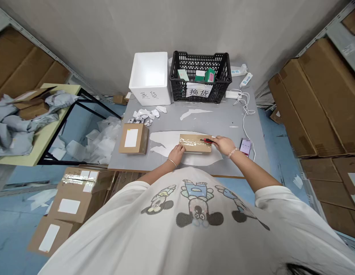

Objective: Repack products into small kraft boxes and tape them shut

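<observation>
My left hand (176, 153) lies palm-down on the near end of a cardboard parcel (195, 144), over its clear tape. It presses there without gripping. My right hand (224, 145) is closed around a red-handled utility knife (206, 141), with the tip at the top of the parcel. The parcel sits on a white sheet (166, 137) near the front edge of a grey table (220, 124). Just left of the sheet is a second box (133, 138) with a white label, and crumpled paper (143, 116) lies beyond it. At the top of the table, a white foam box (150, 76) stands beside a black crate (200, 63) holding small boxes. Right of my hand lies a phone (245, 147) — its screen is blurred. Stacked boxes (77, 194) fill the lower left of the frame, and flattened cardboard (317, 103) leans along the right.
</observation>
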A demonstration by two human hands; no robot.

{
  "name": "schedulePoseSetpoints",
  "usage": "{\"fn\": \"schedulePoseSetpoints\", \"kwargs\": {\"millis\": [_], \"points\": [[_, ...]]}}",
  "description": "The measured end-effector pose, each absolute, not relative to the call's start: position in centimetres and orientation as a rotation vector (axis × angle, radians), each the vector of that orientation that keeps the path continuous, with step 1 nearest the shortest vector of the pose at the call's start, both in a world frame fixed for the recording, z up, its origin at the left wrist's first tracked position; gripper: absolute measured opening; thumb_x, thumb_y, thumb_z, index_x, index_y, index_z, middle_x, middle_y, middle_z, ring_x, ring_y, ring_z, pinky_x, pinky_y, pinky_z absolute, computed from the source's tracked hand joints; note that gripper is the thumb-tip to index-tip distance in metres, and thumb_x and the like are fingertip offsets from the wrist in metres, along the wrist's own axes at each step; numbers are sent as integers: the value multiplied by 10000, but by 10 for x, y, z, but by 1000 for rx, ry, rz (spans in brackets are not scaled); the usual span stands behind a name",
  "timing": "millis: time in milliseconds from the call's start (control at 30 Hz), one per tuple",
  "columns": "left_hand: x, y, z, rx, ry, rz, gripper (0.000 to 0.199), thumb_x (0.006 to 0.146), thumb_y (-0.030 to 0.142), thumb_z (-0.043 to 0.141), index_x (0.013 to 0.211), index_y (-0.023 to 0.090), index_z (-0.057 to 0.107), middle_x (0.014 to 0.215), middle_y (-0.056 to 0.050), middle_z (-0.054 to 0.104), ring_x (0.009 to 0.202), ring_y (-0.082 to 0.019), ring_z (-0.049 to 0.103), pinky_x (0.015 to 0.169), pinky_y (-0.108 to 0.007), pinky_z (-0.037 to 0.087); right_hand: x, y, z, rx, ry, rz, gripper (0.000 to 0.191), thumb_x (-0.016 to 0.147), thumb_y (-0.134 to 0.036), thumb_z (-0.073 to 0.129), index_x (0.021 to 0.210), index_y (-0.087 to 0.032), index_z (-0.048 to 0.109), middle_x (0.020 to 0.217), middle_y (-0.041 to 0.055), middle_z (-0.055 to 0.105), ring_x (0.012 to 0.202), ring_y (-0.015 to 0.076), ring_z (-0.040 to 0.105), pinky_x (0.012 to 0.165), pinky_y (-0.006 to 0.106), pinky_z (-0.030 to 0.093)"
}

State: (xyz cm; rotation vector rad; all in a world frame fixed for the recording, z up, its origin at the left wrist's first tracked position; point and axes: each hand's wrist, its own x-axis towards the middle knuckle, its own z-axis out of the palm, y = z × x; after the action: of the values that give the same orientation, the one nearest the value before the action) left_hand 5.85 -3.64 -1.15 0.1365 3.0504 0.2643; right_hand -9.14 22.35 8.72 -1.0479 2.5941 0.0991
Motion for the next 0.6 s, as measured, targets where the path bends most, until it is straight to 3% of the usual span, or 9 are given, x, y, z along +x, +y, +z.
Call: {"fn": "schedulePoseSetpoints", "kwargs": {"millis": [133, 300, 600], "points": [[55, -32, -11, 153, 3041, 227, 367, 878, 15, 433, 1210, 106, 561, 1248, -174, 577, 1190, -254, 505, 1019, -374, 426, -82, 174, 81, -1157, 2571, -29, 461, 1016, -359, 341, 1468, -338, 428, 1213, 91, 628, 988, 211, 623, 817, 289, 430], [52, -30, -9, 142, 3020, 176, 308, 903, 48, 430, 1162, 115, 580, 1186, -162, 603, 1135, -251, 537, 989, -374, 424, -81, 123, 79, -1288, 2405, 45, 438, 1004, -336, 373, 1432, -339, 466, 1153, 103, 618, 888, 208, 649, 770, 289, 428], [53, -30, -9, 104, 3000, 206, 350, 900, 46, 430, 1225, 103, 547, 1275, -174, 572, 1183, -253, 517, 996, -367, 421, -80, 114, 71, -1352, 2348, 80, 429, 1005, -299, 383, 1426, -303, 464, 1106, 106, 619, 948, 217, 634, 782, 283, 410]]}}
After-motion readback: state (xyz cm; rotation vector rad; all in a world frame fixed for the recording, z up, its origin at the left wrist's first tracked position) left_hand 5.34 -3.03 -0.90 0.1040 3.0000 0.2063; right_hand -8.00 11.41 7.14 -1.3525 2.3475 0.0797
